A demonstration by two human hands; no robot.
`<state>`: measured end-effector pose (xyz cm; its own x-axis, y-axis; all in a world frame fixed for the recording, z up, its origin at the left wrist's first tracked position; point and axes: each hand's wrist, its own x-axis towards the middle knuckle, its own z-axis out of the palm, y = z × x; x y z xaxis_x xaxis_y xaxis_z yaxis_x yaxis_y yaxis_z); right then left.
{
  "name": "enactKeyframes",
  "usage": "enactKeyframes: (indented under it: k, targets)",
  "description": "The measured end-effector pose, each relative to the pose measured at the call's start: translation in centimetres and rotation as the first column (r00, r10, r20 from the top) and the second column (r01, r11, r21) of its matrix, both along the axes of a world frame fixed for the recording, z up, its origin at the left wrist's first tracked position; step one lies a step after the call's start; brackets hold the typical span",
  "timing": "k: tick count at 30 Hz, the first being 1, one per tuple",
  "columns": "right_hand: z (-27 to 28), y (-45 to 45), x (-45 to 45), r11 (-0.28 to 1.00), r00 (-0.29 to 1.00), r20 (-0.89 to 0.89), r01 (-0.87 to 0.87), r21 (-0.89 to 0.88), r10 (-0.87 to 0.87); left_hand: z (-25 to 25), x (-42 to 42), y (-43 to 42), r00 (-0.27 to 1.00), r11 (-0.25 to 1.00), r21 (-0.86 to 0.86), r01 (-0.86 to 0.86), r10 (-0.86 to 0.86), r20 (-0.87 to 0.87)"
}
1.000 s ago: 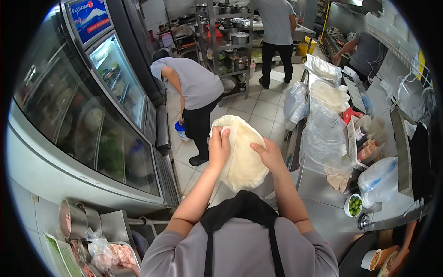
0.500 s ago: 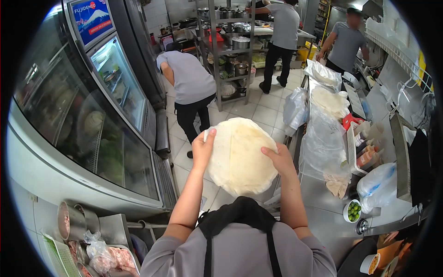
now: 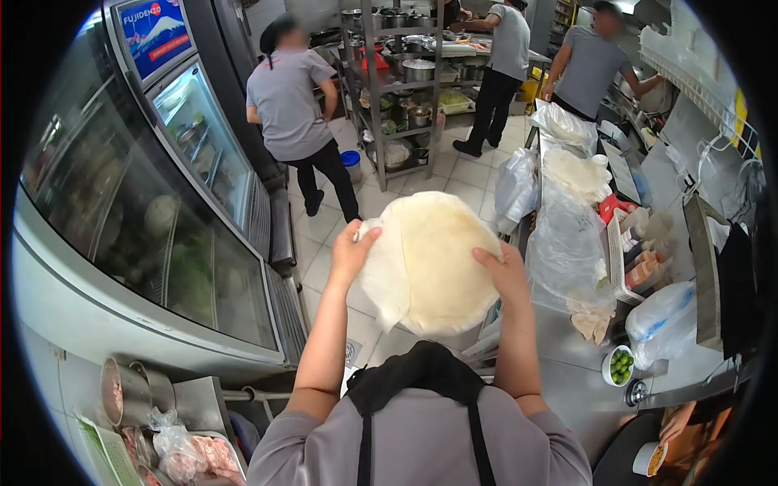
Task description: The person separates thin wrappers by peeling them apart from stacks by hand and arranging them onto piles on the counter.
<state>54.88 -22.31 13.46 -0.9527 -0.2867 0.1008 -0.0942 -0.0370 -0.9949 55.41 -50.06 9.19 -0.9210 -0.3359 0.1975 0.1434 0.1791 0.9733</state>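
Worktop (image 3: 567, 377) right, fridge (image 3: 121, 316) left. Left hand (image 3: 348, 253) pinches dough's (image 3: 452, 263) left flap (image 3: 382, 279), right hand (image 3: 509, 274) clamps right edge; flap's near tip now hangs loose, seemingly peeling.

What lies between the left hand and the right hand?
In the head view, pale round sheets fill the stretch from the left hand to the right hand.

The round flat sheets (image 3: 454, 267) are coloured pale cream, tinged yellower toward the middle. A grey shirt (image 3: 421, 449) is crossed by black straps (image 3: 480, 441). White floor tiles (image 3: 320, 271) are gridded by darker joints. Green fruits (image 3: 622, 360) are framed by a white bowl (image 3: 609, 374). The sign (image 3: 154, 36) is printed blue, red and white.
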Motion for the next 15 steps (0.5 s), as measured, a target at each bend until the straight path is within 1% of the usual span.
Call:
enactKeyframes:
  k: [1,2,5,7,10,11,14,15]
  targets:
    - [0.4,0.3,0.0,0.999,1.000,-0.005,0.006,-0.040,-0.006,0.0,0.2,-0.2,1.000,0.995,0.093,0.018,-0.017,-0.013]
    - [0.6,0.5,0.1,0.997,1.000,-0.010,0.011,-0.080,-0.012,-0.4,0.1,-0.5,0.999,0.995,0.088,0.038,-0.035,-0.030]
    - [1.0,0.4,0.2,0.999,0.997,-0.079,0.004,-0.032,-0.006,-1.2,-0.6,-0.5,0.994,0.995,0.057,0.077,-0.072,-0.083]
    - [1.5,-0.1,0.7,0.999,0.989,-0.144,-0.005,0.044,0.011,-0.2,-0.8,0.9,0.990,0.997,0.020,0.073,-0.070,-0.121]
    - [1.3,-0.7,0.7,0.985,0.973,-0.229,0.009,0.172,0.031,0.6,-1.0,1.3,0.990,0.990,-0.130,0.060,-0.043,0.132]
    - [1.1,-0.8,0.7,0.976,0.967,-0.253,0.022,0.216,0.034,0.5,-1.0,1.6,0.994,0.986,-0.166,0.029,-0.011,0.108]
    - [2.0,-1.0,1.4,0.970,0.955,-0.290,0.010,0.243,0.063,0.0,-0.8,1.6,0.987,0.981,-0.158,0.115,-0.094,0.134]
    - [2.0,-0.8,1.4,0.971,0.955,-0.291,0.022,0.240,0.050,0.1,-0.7,1.5,0.982,0.982,-0.116,0.151,-0.136,0.129]
